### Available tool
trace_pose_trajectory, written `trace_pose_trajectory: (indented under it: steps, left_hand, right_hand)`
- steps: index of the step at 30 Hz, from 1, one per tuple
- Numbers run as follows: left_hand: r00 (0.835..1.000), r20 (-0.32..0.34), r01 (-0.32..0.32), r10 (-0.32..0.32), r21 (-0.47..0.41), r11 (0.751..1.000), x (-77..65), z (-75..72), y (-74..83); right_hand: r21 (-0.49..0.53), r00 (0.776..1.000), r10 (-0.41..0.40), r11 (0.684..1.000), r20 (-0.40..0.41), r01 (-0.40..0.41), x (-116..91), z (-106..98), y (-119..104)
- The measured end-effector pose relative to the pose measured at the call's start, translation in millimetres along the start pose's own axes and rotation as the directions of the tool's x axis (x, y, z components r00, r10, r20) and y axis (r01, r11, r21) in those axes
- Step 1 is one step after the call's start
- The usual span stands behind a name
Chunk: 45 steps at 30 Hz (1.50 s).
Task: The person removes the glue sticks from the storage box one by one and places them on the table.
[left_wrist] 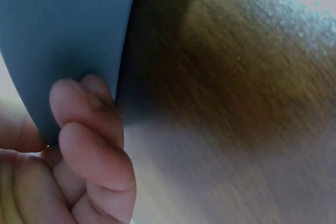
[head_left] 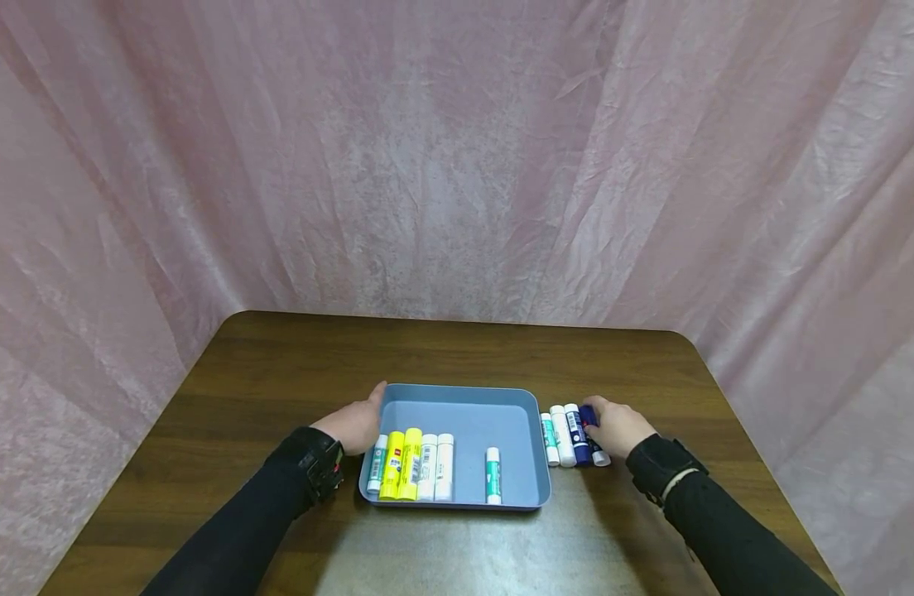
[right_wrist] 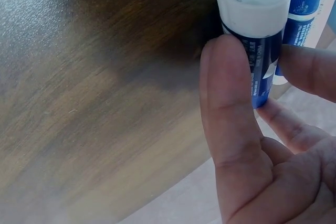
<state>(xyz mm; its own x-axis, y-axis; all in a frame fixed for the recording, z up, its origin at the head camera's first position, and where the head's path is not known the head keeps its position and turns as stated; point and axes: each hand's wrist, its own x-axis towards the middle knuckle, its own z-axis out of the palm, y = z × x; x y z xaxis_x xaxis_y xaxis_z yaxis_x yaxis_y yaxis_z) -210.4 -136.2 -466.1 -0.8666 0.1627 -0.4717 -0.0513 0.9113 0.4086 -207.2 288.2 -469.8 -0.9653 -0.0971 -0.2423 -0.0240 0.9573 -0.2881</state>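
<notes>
My left hand [head_left: 358,425] grips the left side of a blue-grey tray [head_left: 468,414]. In the left wrist view its fingers [left_wrist: 89,156] curl against the tray's outer wall [left_wrist: 63,19]. To the right of the tray, my right hand [head_left: 621,428] pinches a dark blue glue stick [right_wrist: 253,3] with a white end between thumb and fingers. It is the rightmost of a row beside the tray: a small teal-and-white glue stick [head_left: 550,439], a white one [head_left: 562,436] and a blue-and-white one [head_left: 577,432].
Inside the tray, a teal-and-white stick [head_left: 377,463], two yellow sticks [head_left: 401,463] and two white sticks [head_left: 435,468] line up at the left. Another teal-and-white stick [head_left: 493,476] lies apart, right of centre. A pink curtain [head_left: 457,165] hangs behind the wooden table [head_left: 293,364].
</notes>
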Motion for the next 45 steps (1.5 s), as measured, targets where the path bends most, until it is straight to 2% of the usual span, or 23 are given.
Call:
trace_pose_trajectory:
  steps: [13,45]
  left_hand:
    - [1.000,-0.006,-0.014,0.014,0.003,1.000,1.0,2.1,-0.4]
    - [1.000,-0.012,-0.012,0.012,-0.007,1.000,2.7,1.9,-1.0]
  right_hand:
    - [-0.008,0.999,-0.034,0.999,-0.038,0.034,-0.2,2.4,-1.3]
    - [0.004,0.999,-0.036,0.999,-0.022,0.036,-1.5,-3.3,-6.5]
